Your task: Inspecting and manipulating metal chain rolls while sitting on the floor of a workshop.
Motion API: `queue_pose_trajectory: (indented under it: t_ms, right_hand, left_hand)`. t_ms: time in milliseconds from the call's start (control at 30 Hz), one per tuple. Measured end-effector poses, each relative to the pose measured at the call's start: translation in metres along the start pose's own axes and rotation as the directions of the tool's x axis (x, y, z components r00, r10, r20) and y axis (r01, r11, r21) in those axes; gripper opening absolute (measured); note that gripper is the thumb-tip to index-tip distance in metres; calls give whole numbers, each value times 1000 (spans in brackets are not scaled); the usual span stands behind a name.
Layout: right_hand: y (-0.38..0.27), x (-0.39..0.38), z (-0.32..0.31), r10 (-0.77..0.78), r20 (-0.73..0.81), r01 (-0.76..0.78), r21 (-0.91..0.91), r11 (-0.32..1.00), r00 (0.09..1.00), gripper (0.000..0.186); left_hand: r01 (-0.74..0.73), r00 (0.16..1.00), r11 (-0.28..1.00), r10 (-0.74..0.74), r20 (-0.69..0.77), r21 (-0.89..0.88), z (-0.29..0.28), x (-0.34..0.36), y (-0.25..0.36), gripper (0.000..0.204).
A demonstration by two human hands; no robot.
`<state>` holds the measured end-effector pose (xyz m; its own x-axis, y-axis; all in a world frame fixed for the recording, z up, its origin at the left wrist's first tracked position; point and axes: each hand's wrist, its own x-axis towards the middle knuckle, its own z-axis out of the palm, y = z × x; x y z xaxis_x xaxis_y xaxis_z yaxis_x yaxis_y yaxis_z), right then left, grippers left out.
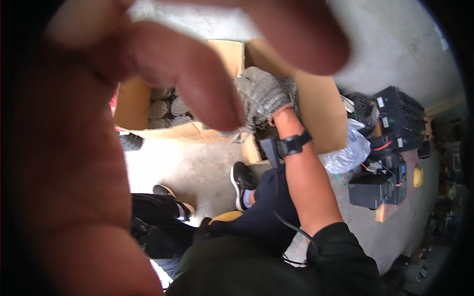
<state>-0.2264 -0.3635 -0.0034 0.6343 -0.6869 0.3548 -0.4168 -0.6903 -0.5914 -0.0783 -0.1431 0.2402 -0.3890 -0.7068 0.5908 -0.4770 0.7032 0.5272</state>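
Very close to the camera, my bare left hand [163, 64] is large and blurred along the left and top. Two of its fingers are spread apart, and nothing shows between them. My right hand [264, 91] wears a grey knit glove and reaches over the right-hand part of an open cardboard box [321, 113]. Grey knit fabric [252, 118], resembling gloves, lies under and beside it, some draped over the box edge. Its fingertips are hidden, so its grip is unclear. Rolled grey-brown knit bundles [165, 108] fill the left-hand box [134, 103], partly covered by my left hand.
Black plastic cases [397, 116] and a dark box-shaped device [366, 190] stand at the right with loose wires. A clear plastic bag [353, 150] lies beside the boxes. A dark strap device with a cable [291, 145] is on my right wrist. My shoes [242, 182] rest on the concrete floor [212, 160].
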Motion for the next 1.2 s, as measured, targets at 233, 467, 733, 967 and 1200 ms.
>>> queue_pose_trajectory:
  t_ms: [233, 467, 733, 967, 1200]
  right_hand:
    - [30, -31, -23, 155, 53, -163, 231, 959, 987, 30]
    - [7, -26, -14, 280, 105, -293, 503, 813, 954, 36]
    - [-4, -26, -18, 297, 206, -359, 623, 695, 932, 30]
    - [25, -24, -4, 295, 99, -305, 483, 821, 950, 32]
    - [36, -22, 17, 172, -16, -161, 289, 944, 985, 38]
  left_hand:
    - [607, 521, 486, -841, -147, -629, 141, -104, -118, 22]
    - [574, 319, -20, -916, 245, -819, 242, -191, -191, 59]
    - [332, 361, 113, -933, 15, -936, 232, -174, -206, 11]
    - [262, 457, 346, -867, -200, -901, 166, -174, -177, 4]
    - [150, 572, 612, -694, -437, -776, 96, -165, -153, 8]
